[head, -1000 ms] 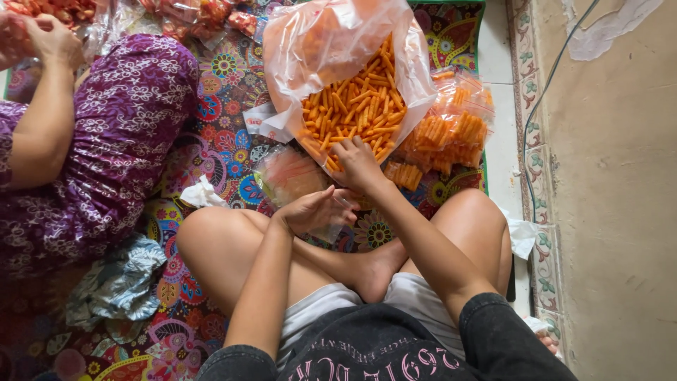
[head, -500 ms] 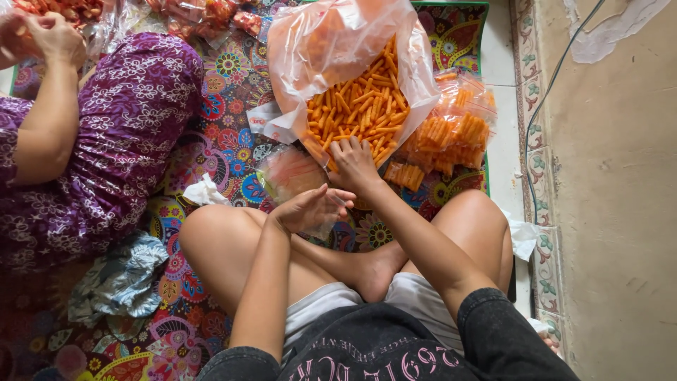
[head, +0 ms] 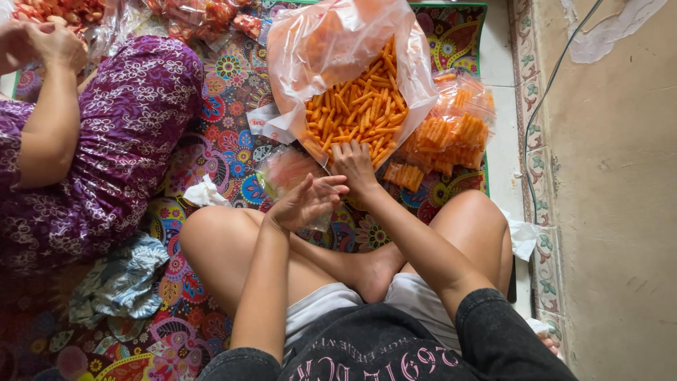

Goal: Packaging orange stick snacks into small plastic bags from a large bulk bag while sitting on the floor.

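Seated cross-legged on a flowered mat, a person's right hand (head: 355, 164) has stayed at the lip of the big clear plastic bag of orange snack sticks (head: 356, 113), fingers curled among them; whether any are gripped cannot be told. The left hand (head: 305, 203), fingers now spread, holds open a small clear plastic bag (head: 285, 171) just beside it.
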